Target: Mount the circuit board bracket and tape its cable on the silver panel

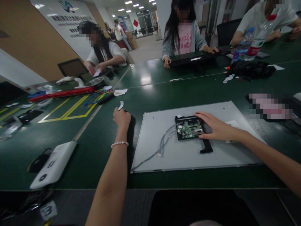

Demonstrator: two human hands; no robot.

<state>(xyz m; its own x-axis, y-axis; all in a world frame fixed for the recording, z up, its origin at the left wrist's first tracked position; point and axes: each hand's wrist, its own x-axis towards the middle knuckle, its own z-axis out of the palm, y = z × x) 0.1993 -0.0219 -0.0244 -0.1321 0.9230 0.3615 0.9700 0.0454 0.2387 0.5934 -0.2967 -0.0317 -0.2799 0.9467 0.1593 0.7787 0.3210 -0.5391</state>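
Observation:
A large flat grey-white display panel lies on the green table in front of me. On it rests a green circuit board in a black plastic bracket, with grey cables running from its left side to the panel's lower left corner. My right hand grips the bracket's right side, fingers at the top edge and thumb near the bottom. Left of the panel, my left hand is closed, with a small white strip at its fingertips.
A white power bank-like device lies at the left. Red strips and wires are farther back. Across the table, one person holds a black panel; others sit either side. Bottles and a black bag stand far right.

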